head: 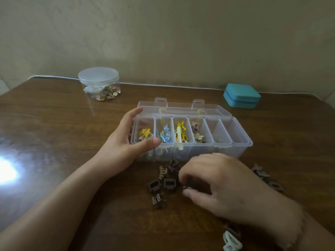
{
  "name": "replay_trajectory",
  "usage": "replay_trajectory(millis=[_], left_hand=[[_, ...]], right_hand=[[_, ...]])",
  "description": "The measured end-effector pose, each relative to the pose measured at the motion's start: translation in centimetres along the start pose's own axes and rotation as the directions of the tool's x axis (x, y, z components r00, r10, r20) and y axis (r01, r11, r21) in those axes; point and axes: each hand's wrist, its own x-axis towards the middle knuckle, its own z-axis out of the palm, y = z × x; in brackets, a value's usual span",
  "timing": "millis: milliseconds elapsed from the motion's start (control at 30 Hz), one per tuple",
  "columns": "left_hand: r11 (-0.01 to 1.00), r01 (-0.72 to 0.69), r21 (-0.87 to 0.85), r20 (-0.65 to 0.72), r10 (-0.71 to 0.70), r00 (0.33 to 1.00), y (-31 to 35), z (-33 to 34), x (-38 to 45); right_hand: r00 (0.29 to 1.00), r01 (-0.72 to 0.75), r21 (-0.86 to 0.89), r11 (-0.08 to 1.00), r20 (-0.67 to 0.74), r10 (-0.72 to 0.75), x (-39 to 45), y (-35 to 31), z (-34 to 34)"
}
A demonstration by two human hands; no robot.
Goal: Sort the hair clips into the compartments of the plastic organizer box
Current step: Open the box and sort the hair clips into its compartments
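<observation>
While the left hand (125, 142) grips the organizer box (233, 140), the right hand (208, 185) pinches a brown clip (185, 187): light, stiff, slippery, best held across its body.

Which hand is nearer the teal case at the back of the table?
Right. The right hand pinches a brown clip below the teal case; the left hand grips the organizer box end farthest from it.

No legible text, seemingly.
</observation>
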Motion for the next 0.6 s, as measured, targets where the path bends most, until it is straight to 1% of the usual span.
replay_trajectory(millis=[33,67,100,133,167,200,233,267,333,367,400,500,533,567,600], left_hand=[[1.0,0.001,-0.002,0.004,-0.001,1.0,0.0,0.0,0.0],[1.0,0.002,-0.006,0.008,-0.002,1.0,0.0,0.0,0.0],[1.0,0.002,-0.011,0.012,-0.002,1.0,0.0,-0.1,0.0],[1.0,0.003,-0.014,0.014,-0.003,1.0,-0.1,-0.1,0.0],[1.0,0.003,-0.016,0.014,-0.003,1.0,-0.1,-0.1,0.0],[1.0,0.002,-0.017,0.014,-0.002,1.0,-0.1,-0.1,0.1],[1.0,0.003,-0.017,0.012,-0.003,1.0,-0.1,-0.1,0.1],[1.0,0.003,-0.015,0.01,-0.003,1.0,0.0,0.0,0.1],[1.0,-0.001,-0.014,0.007,0.001,1.0,0.0,0.0,0.0],[1.0,-0.004,-0.016,0.006,0.004,1.0,0.0,0.0,0.0],[1.0,-0.006,-0.019,0.005,0.006,1.0,-0.1,0.0,0.0],[1.0,-0.007,-0.019,0.005,0.007,1.0,-0.1,-0.1,0.0],[1.0,-0.009,-0.019,0.005,0.009,1.0,-0.1,-0.1,0.0],[1.0,-0.011,-0.019,0.006,0.012,1.0,-0.2,-0.1,0.0],[1.0,-0.014,-0.02,0.007,0.014,1.0,-0.1,-0.1,0.0]], right_hand=[[0.999,-0.038,0.079,0.996,0.022,0.037,-0.2,0.3,-0.7],[0.997,-0.083,0.171,0.982,0.011,0.082,-0.4,0.8,-1.4],[0.989,-0.114,0.251,0.961,-0.067,0.135,-0.5,1.4,-2.0],[0.961,-0.133,0.307,0.942,-0.193,0.198,-0.6,2.0,-2.5],[0.908,-0.146,0.325,0.934,-0.331,0.257,-0.5,2.7,-2.9],[0.845,-0.179,0.316,0.932,-0.435,0.31,-0.4,3.3,-3.1],[0.799,-0.235,0.299,0.925,-0.482,0.359,-0.1,3.9,-3.1],[0.785,-0.306,0.269,0.913,-0.472,0.402,0.1,4.5,-3.0],[0.827,-0.403,0.186,0.896,-0.345,0.444,0.2,5.4,-2.5],[0.844,-0.403,0.164,0.9,-0.314,0.435,0.2,5.6,-2.4],[0.847,-0.386,0.155,0.909,-0.331,0.416,0.2,5.7,-2.3],[0.809,-0.291,0.128,0.948,-0.497,0.315,-0.1,4.5,-3.0],[0.82,-0.226,0.129,0.966,-0.51,0.26,-0.2,3.9,-3.2],[0.855,-0.15,0.133,0.98,-0.48,0.196,-0.3,3.1,-3.1],[0.904,-0.08,0.146,0.986,-0.407,0.133,-0.3,2.2,-2.9]])
